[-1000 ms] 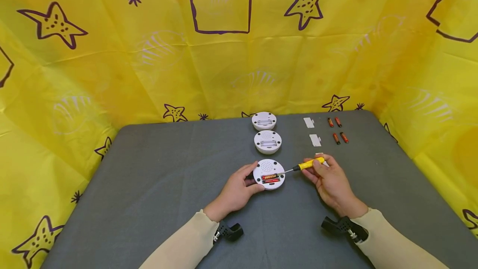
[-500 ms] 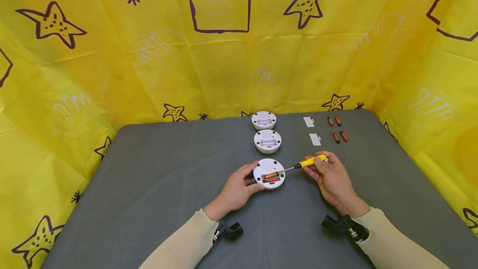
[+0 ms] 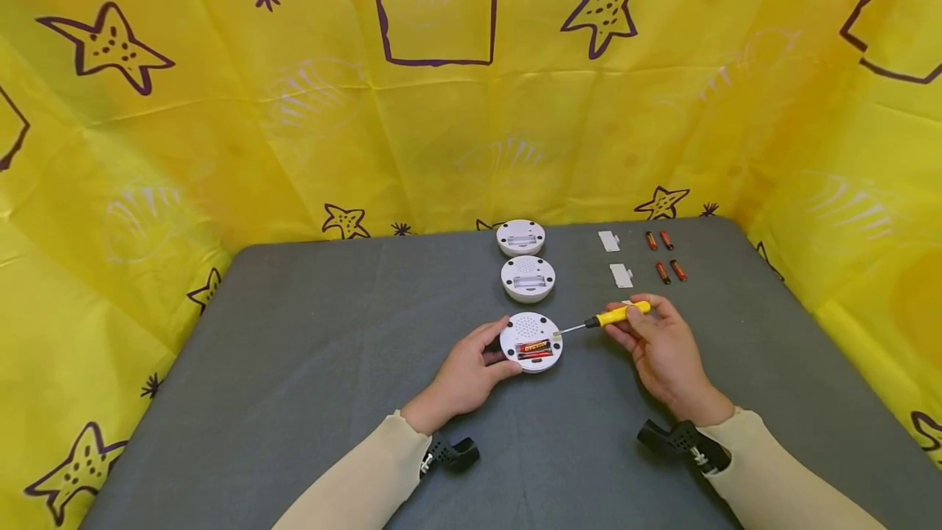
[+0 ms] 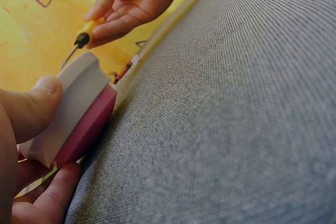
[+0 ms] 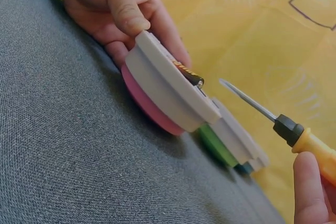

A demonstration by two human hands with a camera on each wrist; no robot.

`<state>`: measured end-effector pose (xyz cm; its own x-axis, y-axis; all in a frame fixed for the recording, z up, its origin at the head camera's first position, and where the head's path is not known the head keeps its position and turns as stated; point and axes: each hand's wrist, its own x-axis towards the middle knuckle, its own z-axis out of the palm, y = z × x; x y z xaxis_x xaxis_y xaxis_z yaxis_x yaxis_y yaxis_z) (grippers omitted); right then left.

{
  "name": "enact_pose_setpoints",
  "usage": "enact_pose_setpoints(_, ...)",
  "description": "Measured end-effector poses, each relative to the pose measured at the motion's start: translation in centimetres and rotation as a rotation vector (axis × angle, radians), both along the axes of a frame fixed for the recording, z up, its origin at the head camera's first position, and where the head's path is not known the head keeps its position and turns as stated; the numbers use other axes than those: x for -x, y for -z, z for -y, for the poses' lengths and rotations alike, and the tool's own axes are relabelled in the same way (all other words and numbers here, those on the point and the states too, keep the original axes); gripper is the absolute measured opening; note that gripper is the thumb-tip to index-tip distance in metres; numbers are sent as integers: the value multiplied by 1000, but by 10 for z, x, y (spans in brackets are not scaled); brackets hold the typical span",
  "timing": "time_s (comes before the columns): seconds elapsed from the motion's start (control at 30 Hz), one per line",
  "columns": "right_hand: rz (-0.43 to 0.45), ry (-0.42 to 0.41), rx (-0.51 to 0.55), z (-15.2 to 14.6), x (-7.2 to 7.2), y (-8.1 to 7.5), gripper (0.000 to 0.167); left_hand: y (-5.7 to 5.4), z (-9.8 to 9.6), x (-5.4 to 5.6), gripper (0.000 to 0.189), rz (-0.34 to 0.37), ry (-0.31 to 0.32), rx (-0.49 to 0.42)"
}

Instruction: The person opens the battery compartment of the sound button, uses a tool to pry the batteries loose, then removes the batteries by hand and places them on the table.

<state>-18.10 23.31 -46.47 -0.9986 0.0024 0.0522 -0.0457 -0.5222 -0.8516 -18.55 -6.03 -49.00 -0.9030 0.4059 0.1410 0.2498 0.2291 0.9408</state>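
Note:
My left hand [image 3: 465,373] grips the side of a round white device [image 3: 527,327] with a pink lower part, seen in the wrist views. Its face with small holes and dark feet is turned up. Two red-and-black batteries [image 3: 534,348] lie in its uncovered compartment. In the right wrist view the end of one battery [image 5: 191,76] sticks up above the rim. My right hand [image 3: 666,354] holds a yellow-handled screwdriver [image 3: 616,315] between thumb and fingers. Its metal shaft points left at the device, and the tip is apart from the raised battery.
Behind stand two similar white devices [image 3: 527,280] [image 3: 521,237] with bare battery compartments. To their right lie white battery covers [image 3: 621,276] [image 3: 608,241] and several red batteries [image 3: 678,271]. A third cover [image 3: 627,302] is mostly hidden behind my right hand. Yellow cloth [image 3: 441,129] walls the grey table [image 3: 353,383].
My right hand has drawn the screwdriver slightly up and right, taking its tip from the battery's end to the device's right edge. My left hand and the device have stayed put.

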Motion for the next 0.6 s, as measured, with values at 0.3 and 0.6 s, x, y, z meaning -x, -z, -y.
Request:
enact_pose_setpoints(0.3,-35,-14,18,-1,1,-2,17,0,1,1,73,-8,-2,55)
enact_pose_setpoints(0.6,-173,46,-346,1,-6,-25,29,1,1,1,73,-12,3,37)
